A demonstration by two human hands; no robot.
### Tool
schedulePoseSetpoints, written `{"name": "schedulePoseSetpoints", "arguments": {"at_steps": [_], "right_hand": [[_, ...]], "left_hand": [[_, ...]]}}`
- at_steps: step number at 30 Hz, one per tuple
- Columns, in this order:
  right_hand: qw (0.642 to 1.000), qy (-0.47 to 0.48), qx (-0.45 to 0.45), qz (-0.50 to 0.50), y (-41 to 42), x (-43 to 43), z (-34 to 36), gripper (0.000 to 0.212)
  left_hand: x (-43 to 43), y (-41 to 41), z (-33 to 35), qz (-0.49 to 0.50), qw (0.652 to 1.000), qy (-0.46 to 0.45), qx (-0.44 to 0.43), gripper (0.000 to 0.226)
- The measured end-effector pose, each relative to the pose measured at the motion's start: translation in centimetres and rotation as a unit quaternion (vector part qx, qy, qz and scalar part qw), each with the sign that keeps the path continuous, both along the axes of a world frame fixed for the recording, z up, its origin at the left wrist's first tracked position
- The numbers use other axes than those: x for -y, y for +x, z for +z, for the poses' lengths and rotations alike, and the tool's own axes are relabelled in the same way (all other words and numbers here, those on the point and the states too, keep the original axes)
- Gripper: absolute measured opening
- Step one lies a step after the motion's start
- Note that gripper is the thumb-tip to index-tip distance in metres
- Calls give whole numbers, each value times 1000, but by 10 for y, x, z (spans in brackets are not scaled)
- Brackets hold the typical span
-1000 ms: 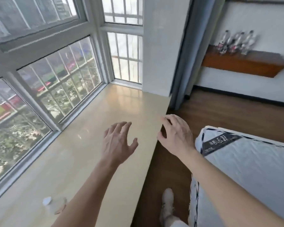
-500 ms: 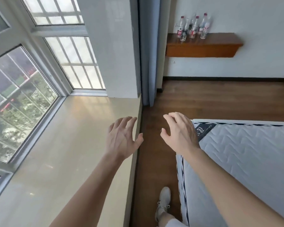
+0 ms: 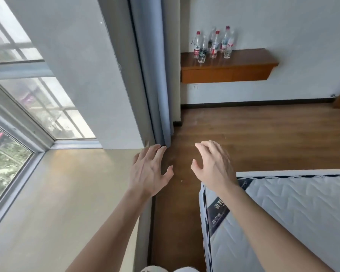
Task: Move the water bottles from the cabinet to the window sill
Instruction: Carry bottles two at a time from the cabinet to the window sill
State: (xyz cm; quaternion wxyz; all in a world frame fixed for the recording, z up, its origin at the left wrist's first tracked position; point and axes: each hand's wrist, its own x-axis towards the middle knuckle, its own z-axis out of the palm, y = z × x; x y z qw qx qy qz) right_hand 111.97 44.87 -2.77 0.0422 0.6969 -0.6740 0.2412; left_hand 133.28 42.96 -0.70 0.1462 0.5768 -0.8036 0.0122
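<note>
Water bottles (image 3: 214, 45) clustered upright on far cabinet (image 3: 224, 74); left hand (image 3: 148, 173) empty, fingers spread, over window sill (image 3: 67, 193) edge; right hand (image 3: 214, 165) likewise, above floor (image 3: 263, 134) beside mattress (image 3: 292, 213)

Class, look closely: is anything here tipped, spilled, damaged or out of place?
Nothing stands out. The water bottles stand upright in a cluster at the left end of the cabinet; none has fallen. The left hand and right hand are open and empty.
</note>
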Motion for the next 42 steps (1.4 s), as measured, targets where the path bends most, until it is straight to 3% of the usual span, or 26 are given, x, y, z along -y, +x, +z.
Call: {"name": "schedulePoseSetpoints", "arguments": {"at_steps": [11, 25, 42], "right_hand": [[999, 28, -9, -33, -44, 129, -12, 43], [987, 65, -49, -138, -93, 362, 0, 47], [976, 66, -27, -207, -242, 565, -10, 46]], "left_hand": [[151, -51, -8, -32, 999, -2, -14, 58], [424, -120, 1, -122, 992, 1, -19, 55], [653, -282, -15, -197, 980, 9, -20, 59]]}}
